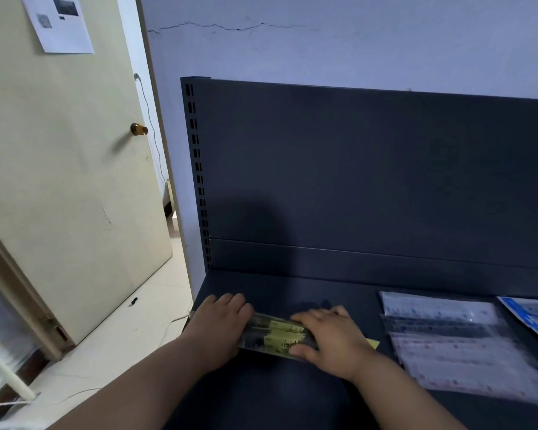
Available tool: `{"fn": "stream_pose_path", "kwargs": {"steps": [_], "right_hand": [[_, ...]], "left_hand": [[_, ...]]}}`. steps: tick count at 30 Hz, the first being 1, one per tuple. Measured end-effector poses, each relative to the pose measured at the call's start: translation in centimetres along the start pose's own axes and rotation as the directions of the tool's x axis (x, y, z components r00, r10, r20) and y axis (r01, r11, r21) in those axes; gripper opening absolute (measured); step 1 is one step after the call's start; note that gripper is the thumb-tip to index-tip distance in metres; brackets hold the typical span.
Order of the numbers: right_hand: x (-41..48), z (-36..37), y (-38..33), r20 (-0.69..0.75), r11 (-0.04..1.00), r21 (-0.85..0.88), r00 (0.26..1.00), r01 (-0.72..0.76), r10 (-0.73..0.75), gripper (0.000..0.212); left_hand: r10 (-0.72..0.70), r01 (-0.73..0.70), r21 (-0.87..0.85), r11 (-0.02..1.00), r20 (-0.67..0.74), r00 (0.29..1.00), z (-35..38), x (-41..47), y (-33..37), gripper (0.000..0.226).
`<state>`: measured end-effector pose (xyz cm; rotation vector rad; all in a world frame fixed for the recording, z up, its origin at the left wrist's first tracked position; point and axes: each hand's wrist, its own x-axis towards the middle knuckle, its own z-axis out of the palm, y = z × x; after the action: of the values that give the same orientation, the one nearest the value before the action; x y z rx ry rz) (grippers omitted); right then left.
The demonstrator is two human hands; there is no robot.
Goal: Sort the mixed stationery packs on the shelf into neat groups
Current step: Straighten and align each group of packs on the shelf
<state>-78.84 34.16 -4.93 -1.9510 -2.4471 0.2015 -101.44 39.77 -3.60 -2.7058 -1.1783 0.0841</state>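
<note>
It was a plain room with a shop-style dark grey slotted metal shelf (354, 169) against a cracked pale wall (323, 51), beside a cream door (59, 169).

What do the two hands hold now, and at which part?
The yellow-labelled packs: the left hand grips their left end, the right hand their right end, thumb at the near edge.
</note>
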Motion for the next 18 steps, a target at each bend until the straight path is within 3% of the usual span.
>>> {"fn": "stream_pose_path", "kwargs": {"steps": [2,4,8,10,11,13,14,15,18], "right_hand": [[-0.2,-0.4,-0.3,0.011,0.999,0.039,1.000,0.001,-0.002,0.110],[-0.4,-0.7,-0.7,0.046,1.000,0.028,0.999,0.001,-0.002,0.109],[-0.5,-0.4,-1.4,0.017,0.997,-0.078,1.000,-0.020,0.021,0.058],[-0.4,-0.1,-1.2,-0.009,0.996,-0.072,0.999,-0.054,0.053,0.051],[-0.4,0.0,-1.1,-0.019,0.996,-0.064,0.998,-0.063,0.062,0.050],[-0.3,0.2,-1.1,-0.030,0.995,-0.053,0.996,-0.082,0.081,0.052],[-0.4,0.3,-1.2,-0.035,0.995,-0.052,0.996,-0.083,0.082,0.053],[-0.4,0.4,-1.4,-0.051,0.996,-0.050,0.996,-0.076,0.073,0.054],[-0.3,1.2,-1.9,-0.140,0.996,-0.033,0.987,-0.081,0.075,0.052]], "left_hand": [[-0.026,0.024,-0.072,0.997,-0.024,0.999,0.0,-0.1,-0.2,0.048],[-0.054,0.050,-0.121,0.991,-0.036,0.998,0.0,0.0,-0.4,0.050],[-0.121,0.129,-0.164,0.978,0.054,0.991,-0.4,0.2,-1.2,0.080],[-0.233,0.243,-0.324,0.914,0.070,0.970,-0.3,-0.3,-2.5,0.090],[-0.315,0.306,-0.496,0.812,0.068,0.947,0.2,-0.7,-3.2,0.091],[-0.443,0.320,-0.829,0.459,0.099,0.891,1.5,-1.8,-3.8,0.089],[-0.462,0.292,-0.907,0.304,0.128,0.877,2.3,-2.3,-3.7,0.089],[-0.468,0.267,-0.942,0.202,0.147,0.872,3.0,-2.8,-3.4,0.089],[-0.500,0.189,-0.982,0.031,0.148,0.853,4.4,-3.3,-2.2,0.090]]}}
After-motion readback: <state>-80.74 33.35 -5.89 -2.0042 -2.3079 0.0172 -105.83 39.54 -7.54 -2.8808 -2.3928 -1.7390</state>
